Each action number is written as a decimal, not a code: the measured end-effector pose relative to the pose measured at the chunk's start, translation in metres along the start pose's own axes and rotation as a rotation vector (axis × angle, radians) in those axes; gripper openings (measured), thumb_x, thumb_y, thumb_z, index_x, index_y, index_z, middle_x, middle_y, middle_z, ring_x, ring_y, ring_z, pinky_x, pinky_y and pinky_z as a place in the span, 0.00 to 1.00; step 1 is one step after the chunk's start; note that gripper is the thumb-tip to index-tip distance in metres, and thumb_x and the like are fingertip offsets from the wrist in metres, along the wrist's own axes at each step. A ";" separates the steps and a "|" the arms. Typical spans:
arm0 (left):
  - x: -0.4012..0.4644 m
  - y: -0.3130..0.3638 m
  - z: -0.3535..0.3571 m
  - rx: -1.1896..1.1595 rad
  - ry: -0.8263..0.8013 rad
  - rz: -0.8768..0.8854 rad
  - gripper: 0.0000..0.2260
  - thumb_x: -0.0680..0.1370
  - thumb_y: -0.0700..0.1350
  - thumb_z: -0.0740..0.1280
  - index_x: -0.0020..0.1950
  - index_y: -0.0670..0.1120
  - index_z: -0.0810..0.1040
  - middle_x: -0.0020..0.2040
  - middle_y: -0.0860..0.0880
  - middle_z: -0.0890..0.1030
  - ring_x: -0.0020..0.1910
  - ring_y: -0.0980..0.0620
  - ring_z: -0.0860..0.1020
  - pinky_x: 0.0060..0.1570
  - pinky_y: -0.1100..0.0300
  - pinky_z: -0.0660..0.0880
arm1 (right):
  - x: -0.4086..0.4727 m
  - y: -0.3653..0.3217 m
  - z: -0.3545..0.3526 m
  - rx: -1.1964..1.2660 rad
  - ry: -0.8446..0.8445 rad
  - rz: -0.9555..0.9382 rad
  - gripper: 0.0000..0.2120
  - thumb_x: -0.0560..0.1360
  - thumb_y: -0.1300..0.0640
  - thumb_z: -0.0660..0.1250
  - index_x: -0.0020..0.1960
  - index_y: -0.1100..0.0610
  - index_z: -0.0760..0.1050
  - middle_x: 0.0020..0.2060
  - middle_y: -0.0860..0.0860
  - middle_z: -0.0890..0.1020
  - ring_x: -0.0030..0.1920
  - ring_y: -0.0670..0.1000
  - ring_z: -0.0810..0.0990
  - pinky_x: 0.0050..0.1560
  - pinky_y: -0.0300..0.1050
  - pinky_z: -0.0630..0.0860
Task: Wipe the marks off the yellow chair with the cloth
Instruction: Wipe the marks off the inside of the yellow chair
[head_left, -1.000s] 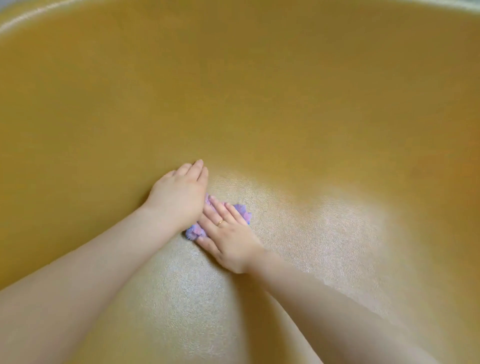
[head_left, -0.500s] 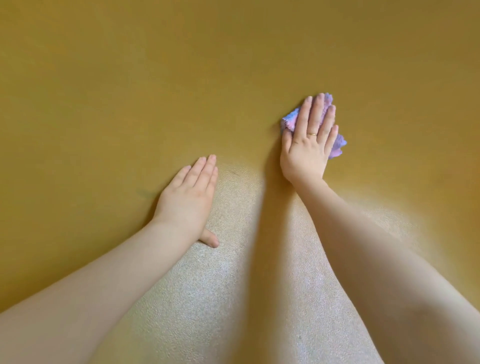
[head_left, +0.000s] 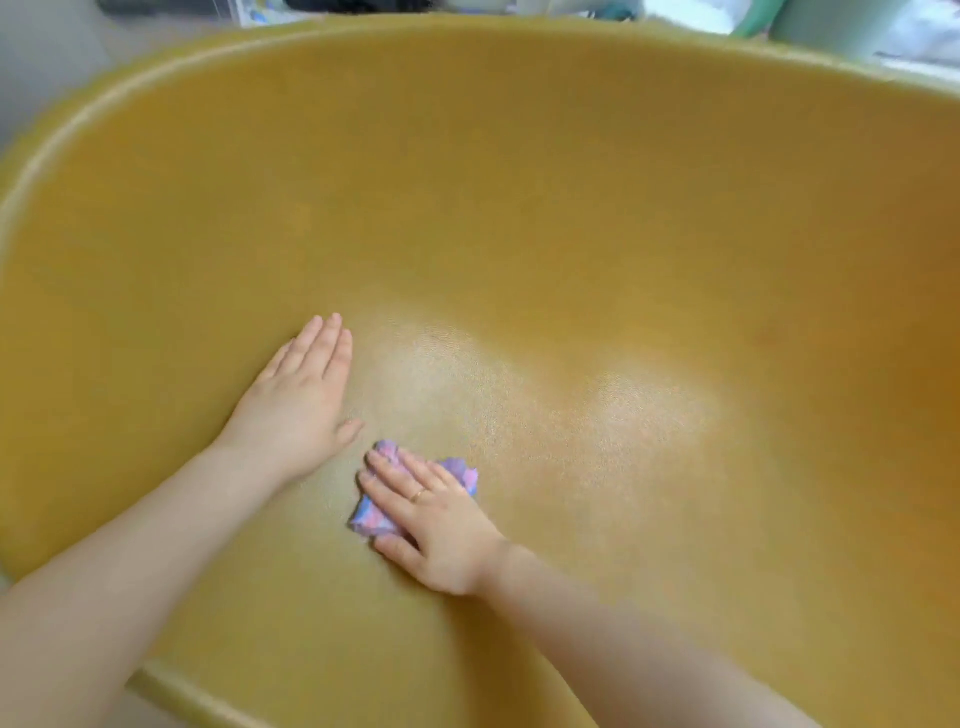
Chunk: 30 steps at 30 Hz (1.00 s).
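The yellow chair (head_left: 571, 218) fills the view as a wide curved shell with a shiny, grainy seat. My right hand (head_left: 436, 519) lies flat on a small crumpled purple-and-pink cloth (head_left: 371, 522), pressing it onto the seat near the front. The cloth sticks out on both sides of my fingers. My left hand (head_left: 298, 400) rests flat on the seat just left of it, fingers together, holding nothing. No clear marks show on the chair's surface.
The chair's rim (head_left: 156, 78) curves round the back and left. Beyond the rim at the top lie blurred pale and green things (head_left: 831, 21). The front edge of the seat (head_left: 208, 696) runs along the bottom left.
My right hand has dragged the cloth from up on the backrest down to the seat, near my left hand. My left hand has stayed flat on the seat. My view has pulled back.
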<state>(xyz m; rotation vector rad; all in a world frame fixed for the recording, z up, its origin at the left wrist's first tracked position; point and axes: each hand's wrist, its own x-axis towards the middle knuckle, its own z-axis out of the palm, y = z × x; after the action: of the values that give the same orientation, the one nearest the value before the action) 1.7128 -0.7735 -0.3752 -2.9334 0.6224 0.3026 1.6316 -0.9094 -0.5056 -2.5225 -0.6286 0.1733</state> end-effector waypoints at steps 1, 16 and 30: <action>-0.009 0.004 -0.001 -0.010 0.017 0.004 0.33 0.78 0.52 0.59 0.76 0.41 0.46 0.78 0.44 0.46 0.77 0.48 0.46 0.74 0.57 0.46 | -0.019 -0.008 0.009 -0.006 -0.001 -0.045 0.25 0.77 0.50 0.56 0.73 0.55 0.60 0.74 0.53 0.60 0.73 0.59 0.59 0.72 0.51 0.51; -0.091 -0.032 -0.022 0.356 0.055 -0.197 0.38 0.75 0.57 0.63 0.75 0.40 0.48 0.77 0.43 0.46 0.76 0.46 0.44 0.74 0.52 0.42 | 0.020 -0.031 -0.057 0.974 0.643 0.552 0.14 0.81 0.51 0.49 0.38 0.45 0.65 0.30 0.44 0.66 0.28 0.44 0.62 0.30 0.35 0.61; -0.078 -0.082 -0.002 0.468 0.163 -0.086 0.56 0.51 0.75 0.65 0.66 0.36 0.71 0.69 0.40 0.71 0.69 0.46 0.70 0.68 0.53 0.66 | 0.162 -0.040 -0.022 0.532 0.769 0.299 0.18 0.79 0.67 0.49 0.65 0.59 0.68 0.70 0.58 0.66 0.73 0.54 0.58 0.69 0.34 0.48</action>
<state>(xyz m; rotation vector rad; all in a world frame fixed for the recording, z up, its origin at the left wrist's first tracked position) 1.6775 -0.6692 -0.3490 -2.5352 0.5018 -0.0856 1.7643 -0.8136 -0.4657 -1.9247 0.1021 -0.4520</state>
